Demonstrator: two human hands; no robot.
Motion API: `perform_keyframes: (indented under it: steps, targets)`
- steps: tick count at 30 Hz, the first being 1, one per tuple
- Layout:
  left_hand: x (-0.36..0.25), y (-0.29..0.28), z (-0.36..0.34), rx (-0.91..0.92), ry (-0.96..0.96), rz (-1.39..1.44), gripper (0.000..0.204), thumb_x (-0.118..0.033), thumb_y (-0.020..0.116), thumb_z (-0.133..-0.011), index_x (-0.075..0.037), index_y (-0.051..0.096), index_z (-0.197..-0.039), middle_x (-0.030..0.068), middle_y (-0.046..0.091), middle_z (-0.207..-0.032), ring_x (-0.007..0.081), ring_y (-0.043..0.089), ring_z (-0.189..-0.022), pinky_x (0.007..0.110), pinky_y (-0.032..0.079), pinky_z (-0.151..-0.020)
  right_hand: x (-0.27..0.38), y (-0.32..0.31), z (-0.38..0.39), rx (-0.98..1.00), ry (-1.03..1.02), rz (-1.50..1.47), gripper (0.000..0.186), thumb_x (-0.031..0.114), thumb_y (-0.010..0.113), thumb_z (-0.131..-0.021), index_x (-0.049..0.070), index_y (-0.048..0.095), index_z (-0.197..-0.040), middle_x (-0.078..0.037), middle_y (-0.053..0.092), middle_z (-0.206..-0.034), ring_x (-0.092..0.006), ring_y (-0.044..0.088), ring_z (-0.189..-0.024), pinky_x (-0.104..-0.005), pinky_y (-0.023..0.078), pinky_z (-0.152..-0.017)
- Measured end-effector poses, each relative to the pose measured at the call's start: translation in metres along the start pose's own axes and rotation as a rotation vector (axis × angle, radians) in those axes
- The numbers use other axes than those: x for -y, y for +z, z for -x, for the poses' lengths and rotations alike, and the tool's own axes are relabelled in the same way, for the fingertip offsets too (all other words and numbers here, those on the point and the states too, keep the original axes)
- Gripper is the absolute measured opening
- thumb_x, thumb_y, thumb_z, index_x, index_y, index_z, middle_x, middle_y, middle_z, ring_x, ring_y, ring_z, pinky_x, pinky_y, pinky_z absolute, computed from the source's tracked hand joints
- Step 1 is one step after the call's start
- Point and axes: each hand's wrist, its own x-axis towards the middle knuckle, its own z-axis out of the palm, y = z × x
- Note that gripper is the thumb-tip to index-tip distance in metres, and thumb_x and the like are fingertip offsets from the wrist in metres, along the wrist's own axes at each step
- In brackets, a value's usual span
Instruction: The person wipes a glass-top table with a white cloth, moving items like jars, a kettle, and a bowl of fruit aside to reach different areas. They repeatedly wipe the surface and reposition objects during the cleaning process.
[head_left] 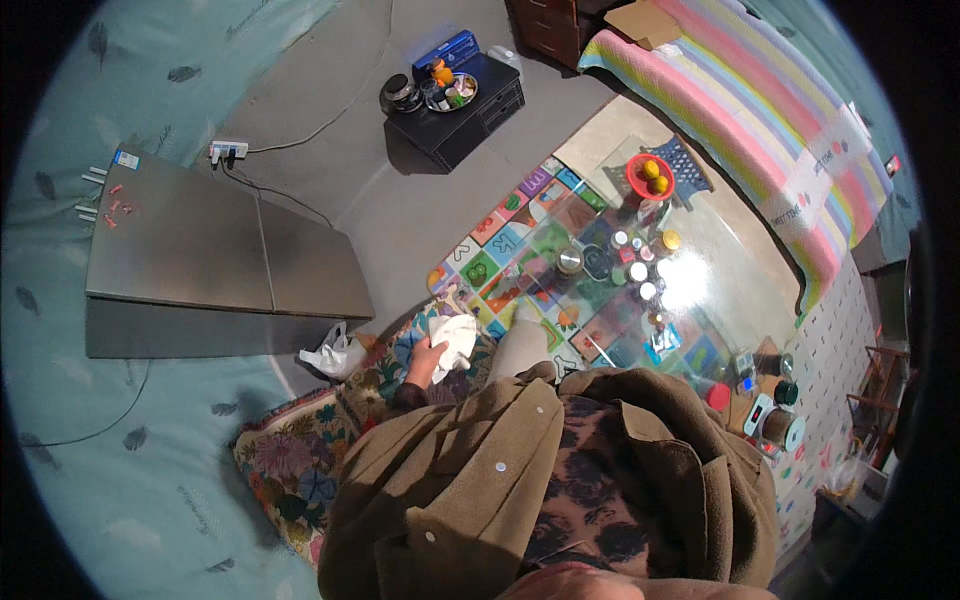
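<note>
While the person sits in a brown coat (450,470), the left hand (426,358) holds a white cloth (454,338) at its lower edge, to the left of the clear glass table (718,300). Its fingers are pinching the cloth, which spreads loosely forward from them. The cloth is just beside the pale trouser leg (522,345) and above the floral seat cover (290,450); whether it touches this cover, I cannot tell. The right hand is out of view, so I cannot tell how its grip is.

On the table stand several jars with white lids (638,271), a jar with a yellow lid (670,240) and, at the left part, a jar with a metal lid (569,262). On its far part is a red bowl (634,184) with yellow fruits (652,169) in it. Under the table and to its left lies an alphabet mat (478,270). At the near right of the table there is a kitchen scale (757,414).

Well to the left of the table are a grey refrigerator (180,235) and, beside it, a white plastic bag (337,352). Beyond the table, to the left, is a black cabinet (447,128), which bears a round tray (432,101) and a blue box (448,52). Beyond the table, to the right, there is a striped bedspread (715,105).
</note>
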Motion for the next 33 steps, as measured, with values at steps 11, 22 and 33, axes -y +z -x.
perform_keyframes:
  steps: [11, 22, 33]
  targets:
    - [-0.067, -0.108, -0.205, 0.016, 0.003, 0.212, 0.030, -0.008, 0.069, -0.090, 0.003, 0.065, -0.117, 0.0044, 0.070, -0.102, 0.0150, 0.066, -0.086, 0.032, 0.053, -0.077, 0.147, 0.120, -0.183, 0.243, 0.581, -0.321, 0.022, 0.029, 0.057, -0.097, 0.010, 0.062, -0.088, -0.005, 0.063, -0.077, -0.0206, 0.060, -0.068, -0.0399, 0.044, -0.056]
    - [-0.224, -0.193, -0.349, -0.045, 0.222, -0.183, 0.030, -0.001, 0.057, -0.087, 0.004, 0.065, -0.116, 0.0075, 0.071, -0.103, 0.0137, 0.065, -0.093, 0.031, 0.051, -0.085, 0.334, 0.181, -0.305, 0.311, 0.513, 0.027, 0.035, 0.038, 0.055, -0.099, 0.007, 0.064, -0.113, -0.013, 0.070, -0.108, -0.0273, 0.069, -0.092, -0.0433, 0.054, -0.075]
    - [-0.369, -0.150, -0.512, -0.192, 0.296, -0.237, 0.034, -0.006, 0.058, -0.085, 0.003, 0.065, -0.117, 0.0068, 0.069, -0.101, 0.0153, 0.063, -0.094, 0.031, 0.050, -0.085, 0.335, 0.205, -0.400, 0.424, -0.010, 0.642, 0.021, 0.029, 0.059, -0.090, 0.010, 0.068, -0.092, -0.011, 0.068, -0.093, -0.0259, 0.066, -0.080, -0.0405, 0.052, -0.065]
